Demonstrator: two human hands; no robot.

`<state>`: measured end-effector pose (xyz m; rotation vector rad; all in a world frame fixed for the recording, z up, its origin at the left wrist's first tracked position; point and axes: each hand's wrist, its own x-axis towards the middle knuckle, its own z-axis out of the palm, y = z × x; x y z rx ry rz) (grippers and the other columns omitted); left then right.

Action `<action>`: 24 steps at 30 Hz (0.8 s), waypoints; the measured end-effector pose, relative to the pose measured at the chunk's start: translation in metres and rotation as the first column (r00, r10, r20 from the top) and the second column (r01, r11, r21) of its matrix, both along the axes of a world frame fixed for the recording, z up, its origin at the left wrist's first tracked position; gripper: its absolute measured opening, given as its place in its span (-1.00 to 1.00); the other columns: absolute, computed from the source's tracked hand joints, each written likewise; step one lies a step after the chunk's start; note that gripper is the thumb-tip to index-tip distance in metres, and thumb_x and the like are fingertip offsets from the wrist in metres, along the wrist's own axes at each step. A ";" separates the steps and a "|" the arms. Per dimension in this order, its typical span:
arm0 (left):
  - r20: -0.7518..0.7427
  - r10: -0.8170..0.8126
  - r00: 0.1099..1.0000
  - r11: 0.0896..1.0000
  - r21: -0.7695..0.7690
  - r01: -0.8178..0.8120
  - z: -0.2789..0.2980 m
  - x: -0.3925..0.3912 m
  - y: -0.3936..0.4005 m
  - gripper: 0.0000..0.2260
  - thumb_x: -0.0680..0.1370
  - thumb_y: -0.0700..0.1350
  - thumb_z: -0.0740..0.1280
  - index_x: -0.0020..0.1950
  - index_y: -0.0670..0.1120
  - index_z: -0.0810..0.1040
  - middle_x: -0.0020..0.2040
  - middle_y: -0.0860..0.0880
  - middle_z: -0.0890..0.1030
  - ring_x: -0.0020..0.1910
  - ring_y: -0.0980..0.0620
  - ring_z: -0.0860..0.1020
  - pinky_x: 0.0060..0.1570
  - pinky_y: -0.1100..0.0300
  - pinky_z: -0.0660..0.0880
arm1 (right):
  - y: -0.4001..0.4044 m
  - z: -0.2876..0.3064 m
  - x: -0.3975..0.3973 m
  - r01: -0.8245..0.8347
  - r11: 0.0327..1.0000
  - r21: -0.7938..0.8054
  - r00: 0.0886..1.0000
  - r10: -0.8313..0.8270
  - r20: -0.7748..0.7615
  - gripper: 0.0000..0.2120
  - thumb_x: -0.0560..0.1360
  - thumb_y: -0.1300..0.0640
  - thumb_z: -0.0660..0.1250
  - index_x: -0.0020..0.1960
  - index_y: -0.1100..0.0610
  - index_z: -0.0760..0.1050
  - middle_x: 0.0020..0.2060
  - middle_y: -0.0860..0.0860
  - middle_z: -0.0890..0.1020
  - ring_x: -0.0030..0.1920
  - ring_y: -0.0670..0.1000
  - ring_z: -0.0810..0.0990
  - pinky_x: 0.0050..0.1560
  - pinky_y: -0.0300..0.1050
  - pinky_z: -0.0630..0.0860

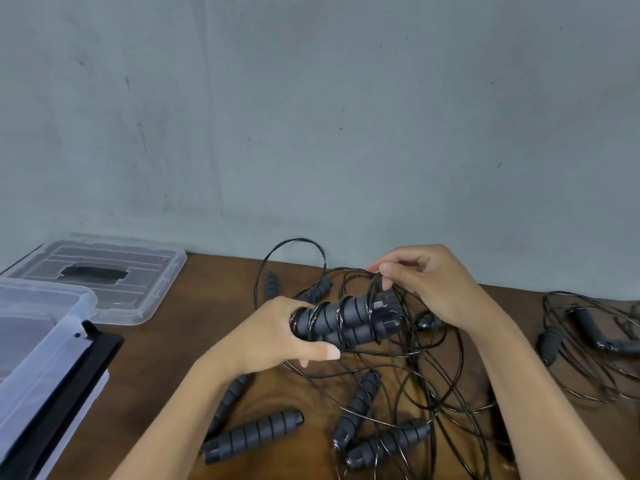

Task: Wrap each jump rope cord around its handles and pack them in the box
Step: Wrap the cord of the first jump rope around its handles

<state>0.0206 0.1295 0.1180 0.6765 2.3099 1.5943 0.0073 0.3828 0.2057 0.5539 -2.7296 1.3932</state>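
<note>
My left hand grips a pair of dark grey ribbed jump rope handles held side by side above the table, with several turns of thin black cord around them. My right hand pinches that black cord just above the handles' capped ends. Below the hands a tangle of loose cords and more handles lies on the brown table. The clear plastic box stands at the left edge.
The box's clear lid lies flat at the back left. Another jump rope with loose cord sits at the right edge. A grey wall rises directly behind the table. More handles lie near the front edge.
</note>
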 end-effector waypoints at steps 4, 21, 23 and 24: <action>0.034 -0.026 0.999 0.991 0.135 0.022 -0.006 0.005 0.003 -0.86 0.50 -0.16 0.59 -0.17 -0.14 0.67 -0.26 -0.24 0.69 -0.30 -0.01 0.62 -0.21 0.26 0.52 | -0.005 -0.019 0.002 0.004 0.998 -0.063 1.000 -0.003 0.016 -0.65 0.60 -0.01 0.34 -0.04 0.29 0.67 -0.18 -0.09 0.72 -0.14 -0.01 0.65 -0.01 0.08 0.55; 0.354 0.033 0.935 0.743 0.616 -0.260 -0.039 0.016 0.034 -0.52 0.48 0.21 0.48 0.05 -0.22 0.62 -0.28 -0.23 0.55 -0.53 0.06 0.26 -0.49 0.27 0.23 | -0.039 -0.041 0.043 0.134 0.985 -0.111 0.990 -0.137 -0.020 -0.69 0.69 0.12 0.24 -0.05 -0.26 0.60 -0.47 -0.15 0.52 -0.42 -0.11 0.48 -0.20 -0.36 0.48; 0.425 0.045 0.904 0.710 0.623 -0.328 -0.038 0.015 0.037 -0.48 0.47 0.24 0.50 0.08 -0.21 0.60 -0.28 -0.20 0.55 -0.54 0.06 0.25 -0.52 0.28 0.23 | -0.040 -0.042 0.043 0.161 0.980 -0.116 0.986 -0.164 -0.016 -0.74 0.67 0.14 0.27 0.04 -0.22 0.61 -0.43 -0.06 0.58 -0.42 -0.09 0.53 -0.12 -0.44 0.50; 0.458 0.050 0.887 0.696 0.621 -0.360 -0.038 0.014 0.037 -0.48 0.47 0.26 0.49 0.08 -0.20 0.61 -0.28 -0.19 0.56 -0.53 0.07 0.25 -0.52 0.29 0.21 | -0.041 -0.041 0.044 0.168 0.978 -0.122 0.985 -0.171 -0.015 -0.72 0.67 0.15 0.28 0.03 -0.25 0.59 -0.41 -0.01 0.61 -0.42 -0.05 0.56 -0.09 -0.47 0.49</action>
